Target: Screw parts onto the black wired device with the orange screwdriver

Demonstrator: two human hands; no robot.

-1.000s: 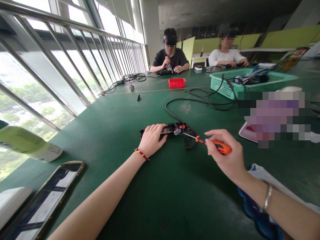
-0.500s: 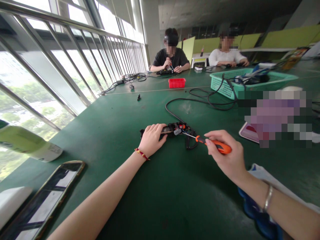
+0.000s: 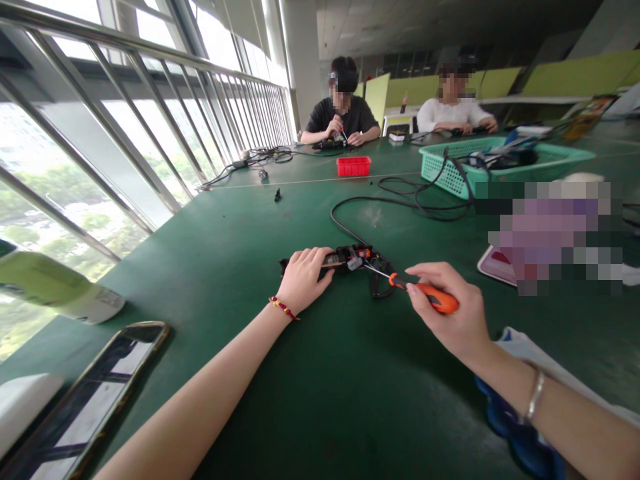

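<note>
A black device with exposed inner parts (image 3: 345, 259) lies on the green table (image 3: 240, 267), a black cable running from its right end. My left hand (image 3: 304, 277) is wrapped over the device's left part and holds it against the tabletop. Closed round the orange and black handle of a screwdriver (image 3: 435, 297), my right hand (image 3: 453, 307) is to the right of the device. The screwdriver's thin shaft points left, its tip at the device's right part beside a small grey cylinder (image 3: 355, 263). Exactly what the tip touches is too small to tell.
Beyond the device are a red tray (image 3: 354, 167), a teal basket (image 3: 505, 175) of cables and a small black part (image 3: 277, 195). At left lie a phone (image 3: 95, 393) and a green bottle (image 3: 55, 283). Two people sit across the table. Blue-and-white fabric (image 3: 510, 413) is under my right forearm.
My right hand has shifted slightly left with the screwdriver, whose handle is now a little nearer the device. My left hand and the device have not visibly moved.
</note>
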